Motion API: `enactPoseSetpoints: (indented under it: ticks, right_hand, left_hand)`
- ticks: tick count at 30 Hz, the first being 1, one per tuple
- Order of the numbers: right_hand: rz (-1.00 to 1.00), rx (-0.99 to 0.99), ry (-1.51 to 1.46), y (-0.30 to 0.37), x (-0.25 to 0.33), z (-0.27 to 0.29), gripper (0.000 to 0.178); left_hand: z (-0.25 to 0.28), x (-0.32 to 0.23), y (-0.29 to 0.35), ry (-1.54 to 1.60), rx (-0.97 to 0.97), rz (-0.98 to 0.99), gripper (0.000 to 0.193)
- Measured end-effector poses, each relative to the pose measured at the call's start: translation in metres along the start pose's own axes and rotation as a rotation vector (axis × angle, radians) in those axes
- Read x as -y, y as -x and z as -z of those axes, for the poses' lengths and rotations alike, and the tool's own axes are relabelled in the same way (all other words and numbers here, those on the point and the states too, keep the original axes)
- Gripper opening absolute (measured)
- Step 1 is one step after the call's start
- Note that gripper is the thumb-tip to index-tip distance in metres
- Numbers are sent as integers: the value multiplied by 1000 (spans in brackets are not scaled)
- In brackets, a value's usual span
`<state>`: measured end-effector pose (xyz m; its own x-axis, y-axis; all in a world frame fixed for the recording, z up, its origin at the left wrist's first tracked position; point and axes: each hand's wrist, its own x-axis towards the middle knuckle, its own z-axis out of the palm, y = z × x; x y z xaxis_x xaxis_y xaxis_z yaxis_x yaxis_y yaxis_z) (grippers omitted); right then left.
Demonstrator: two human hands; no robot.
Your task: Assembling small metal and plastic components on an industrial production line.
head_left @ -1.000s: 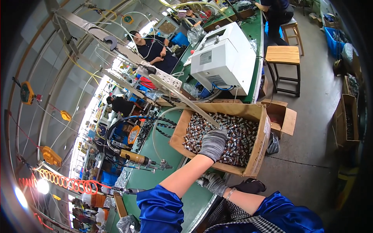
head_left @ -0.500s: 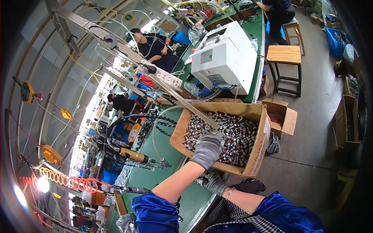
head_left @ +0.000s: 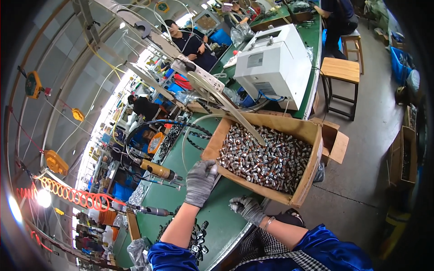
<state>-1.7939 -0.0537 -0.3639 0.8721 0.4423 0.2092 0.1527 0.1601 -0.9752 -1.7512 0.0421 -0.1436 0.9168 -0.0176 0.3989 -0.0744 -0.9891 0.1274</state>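
Observation:
A cardboard box (head_left: 312,169) full of small shiny metal fittings (head_left: 266,158) stands on the green workbench (head_left: 226,226). Beside its near left corner is my left hand (head_left: 200,183), in a grey knit glove, its fingers bent together; whatever they hold is hidden. My right hand (head_left: 247,210), gloved the same way, rests low over the bench in front of the box. Its fingers curl closed around something small that I cannot make out. Several small black metal parts (head_left: 198,241) lie on the bench beside my left forearm.
A yellow power screwdriver (head_left: 158,170) hangs left of my left hand, with a grey air tool (head_left: 156,211) on a red coiled hose (head_left: 77,192) below it. A pale pole (head_left: 239,119) slants down into the box. Behind stands a white machine (head_left: 273,67); a wooden stool (head_left: 340,72) is at right.
My left hand has left the fittings in the box and moved left, outside its near corner. My right hand stays low by the bench edge. The view has shifted, uncovering the black parts.

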Motion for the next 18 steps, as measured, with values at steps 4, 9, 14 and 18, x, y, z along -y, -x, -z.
enactPoseSetpoints:
  ticks: [4, 9, 14, 18]
  right_hand:
    - [26, 3, 53, -5, 5, -1, 23]
    - [-51, 50, 291, 5, 25, 5, 27]
    - [-109, 89, 367, -7, 36, -1, 28]
    - [-213, 132, 360, -6, 43, -6, 28]
  left_hand:
    - [-24, 36, -4, 66, -105, -31, 16]
    - [-56, 54, -21, 129, -170, -104, 15]
    - [-65, 66, -12, 260, -67, 114, 14]
    - [-67, 63, -15, 285, -88, 48, 15]
